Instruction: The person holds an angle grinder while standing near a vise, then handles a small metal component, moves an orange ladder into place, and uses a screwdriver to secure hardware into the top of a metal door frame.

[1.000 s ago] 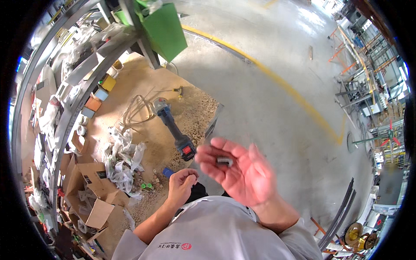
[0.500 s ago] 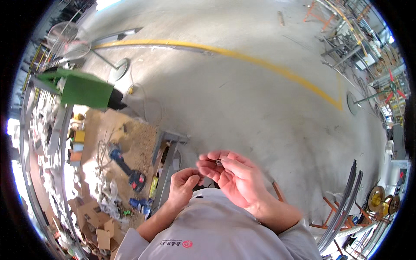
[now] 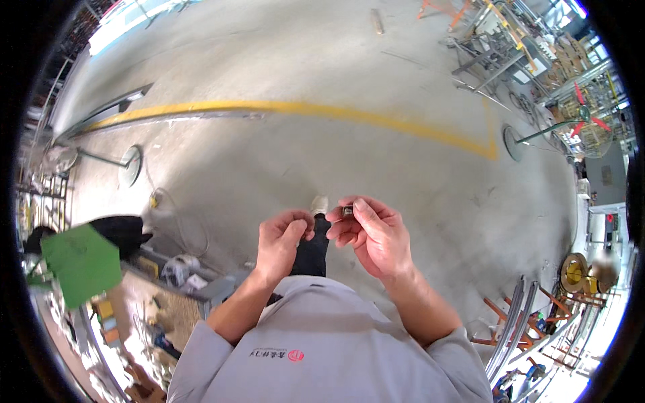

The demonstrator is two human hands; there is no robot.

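Between the thumb and fingers of my right hand (image 3: 378, 235) is a small metal piece (image 3: 347, 211), greyish with a dark side, too small to name more closely. My left hand (image 3: 281, 243) is held level with it, a short way to the left. Its fingers curl in against the thumb, and whatever they may hold is hidden. The two hands do not touch. Both are in front of my grey shirt (image 3: 336, 336), above the floor.
A workbench (image 3: 131, 295) stands at lower left under a green panel (image 3: 82, 264). A fan base (image 3: 132, 166) is at left, another fan (image 3: 514, 143) at right. Dark metal profiles (image 3: 514, 322) lie on orange trestles (image 3: 496, 309). A yellow line (image 3: 295, 107) crosses the concrete floor.
The bench has shifted toward the lower left of the view, and a shoe now shows ahead. My hands are farther forward; the right has turned and pinches the metal piece at its fingertips.
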